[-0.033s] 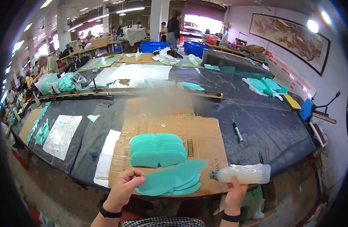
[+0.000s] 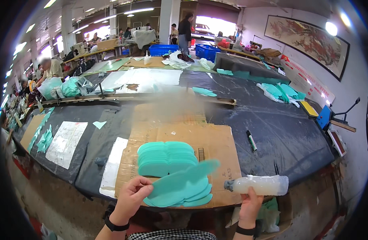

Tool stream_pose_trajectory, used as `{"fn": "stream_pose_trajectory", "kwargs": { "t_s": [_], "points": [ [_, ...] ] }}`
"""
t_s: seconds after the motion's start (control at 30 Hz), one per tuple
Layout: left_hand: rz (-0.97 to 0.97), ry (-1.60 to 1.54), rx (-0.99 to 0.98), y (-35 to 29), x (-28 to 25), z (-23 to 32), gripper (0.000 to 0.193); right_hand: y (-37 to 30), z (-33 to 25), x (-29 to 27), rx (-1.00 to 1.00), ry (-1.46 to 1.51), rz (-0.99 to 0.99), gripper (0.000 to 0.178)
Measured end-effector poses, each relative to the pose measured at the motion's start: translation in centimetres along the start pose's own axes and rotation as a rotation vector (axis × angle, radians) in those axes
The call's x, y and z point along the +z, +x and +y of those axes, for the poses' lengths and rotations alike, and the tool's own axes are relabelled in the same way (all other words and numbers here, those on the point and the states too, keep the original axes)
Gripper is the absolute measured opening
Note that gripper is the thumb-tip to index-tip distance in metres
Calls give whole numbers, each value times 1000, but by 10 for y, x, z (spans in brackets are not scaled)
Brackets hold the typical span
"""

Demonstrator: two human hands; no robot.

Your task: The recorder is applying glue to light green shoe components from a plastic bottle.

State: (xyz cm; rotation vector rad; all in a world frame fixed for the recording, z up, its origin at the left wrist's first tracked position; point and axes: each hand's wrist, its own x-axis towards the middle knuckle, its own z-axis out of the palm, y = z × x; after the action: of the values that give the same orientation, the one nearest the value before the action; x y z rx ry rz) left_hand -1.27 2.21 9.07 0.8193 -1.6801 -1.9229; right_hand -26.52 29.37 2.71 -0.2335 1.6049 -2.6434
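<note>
My left hand (image 2: pixel 131 199) pinches the left end of a thin green insole-shaped sheet (image 2: pixel 182 182), its far end raised to the right. Beneath it lies a loose pile of similar green pieces (image 2: pixel 200 197) at the front edge of the cardboard sheet (image 2: pixel 218 142). Just behind, a neat double stack of green pieces (image 2: pixel 166 160) rests on the same cardboard. To the right, my right hand (image 2: pixel 249 208) grips a whitish squeeze bottle (image 2: pixel 268 185) from below. The bottle lies sideways in the air, its dark nozzle pointing left toward the sheet.
A marker pen (image 2: pixel 251 141) lies right of the cardboard on the dark table cover (image 2: pixel 288 140). White paper (image 2: pixel 66 144) and green scraps (image 2: pixel 45 139) are at left. A wooden bar (image 2: pixel 220 101) crosses behind. People and blue crates (image 2: pixel 164 50) stand farther back.
The far end of the green sheet has risen and tilted up a little. The bottle in my right hand has shifted slightly to the right.
</note>
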Motion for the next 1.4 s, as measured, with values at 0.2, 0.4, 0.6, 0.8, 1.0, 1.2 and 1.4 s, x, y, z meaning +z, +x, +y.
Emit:
{"fn": "stream_pose_trajectory", "kwargs": {
  "t_s": [0.2,0.4,0.6,0.8,1.0,1.2,1.4],
  "points": [
    [77,865,841,-10,5,-22,18,-6,-6,-5,56,209,-13,60],
    [-223,1040,878,-17,-16,-70,20,-24,17,43,43,-62,-279,55],
    [-268,1079,726,-17,-23,-75,19,-63,37,104,-193,-686,-872,49],
    [-211,1134,715,-26,-29,-82,23,-44,29,111,-121,-681,-727,41],
    [-125,974,764,-13,-23,-92,22,-35,34,111,-35,-586,-467,38],
    [-68,890,777,-7,-22,-94,21,-73,26,127,-253,-728,-896,40],
    [25,987,756,-16,-15,-93,22,-25,20,99,-62,-579,-583,42]
  ]
}}
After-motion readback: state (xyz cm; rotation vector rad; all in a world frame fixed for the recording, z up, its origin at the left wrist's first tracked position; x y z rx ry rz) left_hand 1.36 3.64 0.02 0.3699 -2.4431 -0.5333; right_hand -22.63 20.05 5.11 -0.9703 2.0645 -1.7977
